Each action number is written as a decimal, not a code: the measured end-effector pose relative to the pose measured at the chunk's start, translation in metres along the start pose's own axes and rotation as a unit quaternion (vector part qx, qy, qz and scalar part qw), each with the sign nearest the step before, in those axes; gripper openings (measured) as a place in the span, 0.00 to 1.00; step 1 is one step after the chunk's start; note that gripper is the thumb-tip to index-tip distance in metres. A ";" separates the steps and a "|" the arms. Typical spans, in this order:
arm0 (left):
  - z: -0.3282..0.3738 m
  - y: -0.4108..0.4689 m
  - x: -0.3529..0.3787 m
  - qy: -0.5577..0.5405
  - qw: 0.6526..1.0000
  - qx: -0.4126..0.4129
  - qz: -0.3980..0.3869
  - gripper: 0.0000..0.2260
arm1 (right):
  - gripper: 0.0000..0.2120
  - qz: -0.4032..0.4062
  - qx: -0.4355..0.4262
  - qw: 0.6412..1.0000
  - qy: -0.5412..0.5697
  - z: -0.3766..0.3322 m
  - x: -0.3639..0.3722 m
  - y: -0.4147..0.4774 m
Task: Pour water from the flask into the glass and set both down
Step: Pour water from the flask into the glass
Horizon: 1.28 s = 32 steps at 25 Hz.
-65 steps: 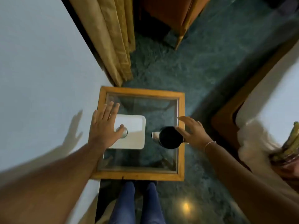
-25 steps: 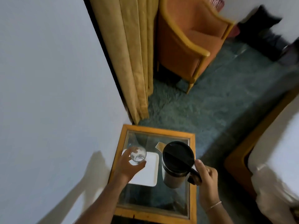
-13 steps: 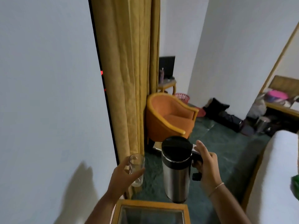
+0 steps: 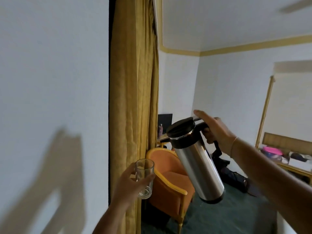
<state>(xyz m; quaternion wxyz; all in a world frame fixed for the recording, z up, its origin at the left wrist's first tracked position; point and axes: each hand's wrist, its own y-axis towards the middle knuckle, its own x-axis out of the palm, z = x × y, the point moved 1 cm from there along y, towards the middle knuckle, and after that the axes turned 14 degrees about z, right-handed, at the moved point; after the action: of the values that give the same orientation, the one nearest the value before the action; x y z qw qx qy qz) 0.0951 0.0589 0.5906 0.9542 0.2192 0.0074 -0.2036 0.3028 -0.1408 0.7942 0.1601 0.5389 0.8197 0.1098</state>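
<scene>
The right hand (image 4: 213, 130) is wrapped around the black handle of the flask (image 4: 196, 159), with the thumb stretched forward along the lever on top of the black lid; a thin bracelet shows at the wrist. The flask, a steel cylinder with a black cap and black base, is held in the air and tilted, its top leaning left toward the glass and its base swung down to the right. Its lid end stands above and to the right of the glass rim, well apart from it, and no water is seen leaving the spout. The left hand (image 4: 130, 180) grips the clear glass (image 4: 144, 178) around its lower half, fingers curled across the front, holding it upright in the air; the glass looks empty. Behind the glass hangs a gold curtain (image 4: 133, 92) against a white wall (image 4: 50, 81), which carries the arms' shadows. Beyond the flask stands an orange armchair (image 4: 168, 184) with a yellow wooden frame on a dark green carpet (image 4: 236, 215).
</scene>
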 end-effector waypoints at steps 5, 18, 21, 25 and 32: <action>0.036 0.018 0.006 0.022 0.999 0.029 0.022 0.25 | 0.29 -0.051 -0.069 0.992 -0.093 -0.067 0.004 0.020; 0.077 0.021 0.003 0.077 0.995 0.063 -0.003 0.36 | 0.25 -0.110 -0.177 0.948 -0.240 -0.110 0.035 0.029; 0.078 0.019 0.001 0.080 0.995 0.064 -0.009 0.31 | 0.23 -0.112 -0.200 0.929 -0.292 -0.112 0.049 0.030; 0.077 0.016 -0.001 0.080 0.994 0.067 -0.018 0.29 | 0.23 -0.111 -0.245 0.897 -0.351 -0.122 0.060 0.030; 0.076 0.013 -0.002 0.055 0.996 0.068 -0.020 0.27 | 0.25 -0.107 -0.306 0.859 -0.395 -0.138 0.074 0.021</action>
<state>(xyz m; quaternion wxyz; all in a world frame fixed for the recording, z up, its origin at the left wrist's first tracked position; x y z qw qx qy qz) 0.0929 0.0386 0.6647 0.9309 0.2946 0.0500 -0.2099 0.2414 -0.0658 0.9184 0.6383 0.3701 0.6651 0.1152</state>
